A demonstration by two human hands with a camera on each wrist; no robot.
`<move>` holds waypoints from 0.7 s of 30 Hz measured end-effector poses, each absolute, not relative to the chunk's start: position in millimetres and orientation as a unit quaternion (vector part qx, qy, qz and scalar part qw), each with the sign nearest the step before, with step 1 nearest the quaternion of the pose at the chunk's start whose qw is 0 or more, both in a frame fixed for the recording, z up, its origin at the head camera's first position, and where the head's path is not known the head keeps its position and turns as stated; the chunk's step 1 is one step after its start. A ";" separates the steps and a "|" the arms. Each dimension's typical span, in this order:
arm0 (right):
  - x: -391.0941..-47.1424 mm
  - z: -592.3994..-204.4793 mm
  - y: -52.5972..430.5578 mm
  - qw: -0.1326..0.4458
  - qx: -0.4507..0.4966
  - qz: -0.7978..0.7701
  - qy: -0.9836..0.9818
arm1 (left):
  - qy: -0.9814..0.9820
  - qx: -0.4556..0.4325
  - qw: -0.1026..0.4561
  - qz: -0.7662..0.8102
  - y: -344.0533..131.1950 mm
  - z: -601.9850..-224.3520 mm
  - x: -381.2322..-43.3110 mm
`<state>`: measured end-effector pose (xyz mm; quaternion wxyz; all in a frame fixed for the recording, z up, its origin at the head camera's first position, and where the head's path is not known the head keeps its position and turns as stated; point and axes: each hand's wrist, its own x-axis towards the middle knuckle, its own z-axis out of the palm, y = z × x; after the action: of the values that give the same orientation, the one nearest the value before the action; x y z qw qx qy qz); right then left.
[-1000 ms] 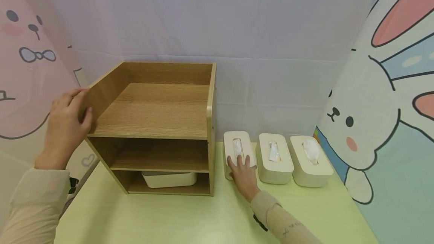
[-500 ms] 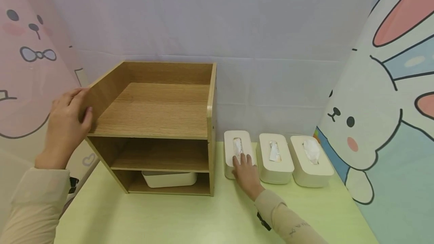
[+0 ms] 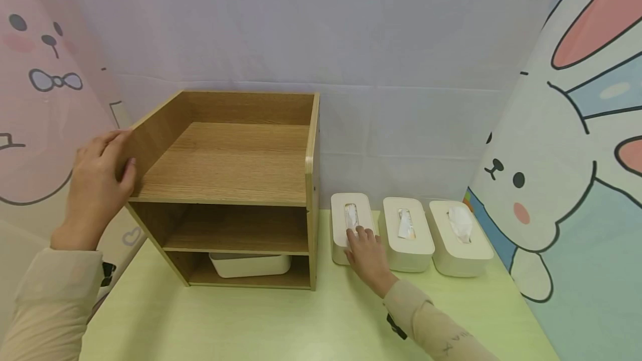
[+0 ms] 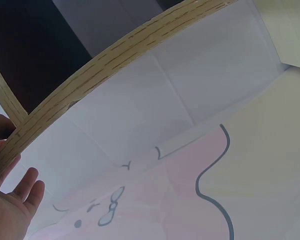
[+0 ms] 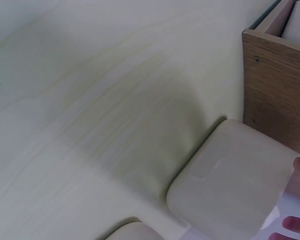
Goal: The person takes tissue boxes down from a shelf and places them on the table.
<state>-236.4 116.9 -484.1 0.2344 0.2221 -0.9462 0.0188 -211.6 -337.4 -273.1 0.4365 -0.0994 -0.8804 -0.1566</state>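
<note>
My left hand [image 3: 97, 188] grips the left side panel of a wooden shelf unit [image 3: 230, 155], the thumb on the inner face and the fingers over the outside. In the left wrist view that hand [image 4: 12, 210] wraps the panel's edge. My right hand [image 3: 368, 258] lies over the front of the left tissue box [image 3: 340, 219], fingertips on its cream lid near the slot. In the right wrist view the thumb touches the top edge of this tissue box [image 5: 230, 175] and the other fingers are spread apart.
Two more cream tissue boxes stand to the right, a middle one [image 3: 408, 247] and a right one [image 3: 458, 258]. A white bin [image 3: 251, 266] sits in the shelf's bottom compartment. Everything stands on a pale green table [image 3: 241, 322] before a white cloth backdrop [image 3: 351, 43].
My right hand has slid slightly right on the tissue box, and its spread fingers have drawn closer together. The left hand and the shelf unit have stayed put.
</note>
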 end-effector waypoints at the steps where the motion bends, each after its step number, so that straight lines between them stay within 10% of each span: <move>1: -235.9 -482.8 116.8 0.235 0.226 0.018 -0.945 | -0.881 -0.099 0.436 -0.156 -337.2 -273.0 -211.6; 21: -201.8 -474.4 100.9 0.310 0.380 0.000 -0.871 | -0.881 -0.094 0.435 -0.159 -337.4 -273.4 -212.5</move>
<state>-201.8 100.9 -474.4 0.3103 0.3799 -0.8714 -0.0001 -212.5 -337.4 -273.4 0.4353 -0.0945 -0.8812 -0.1585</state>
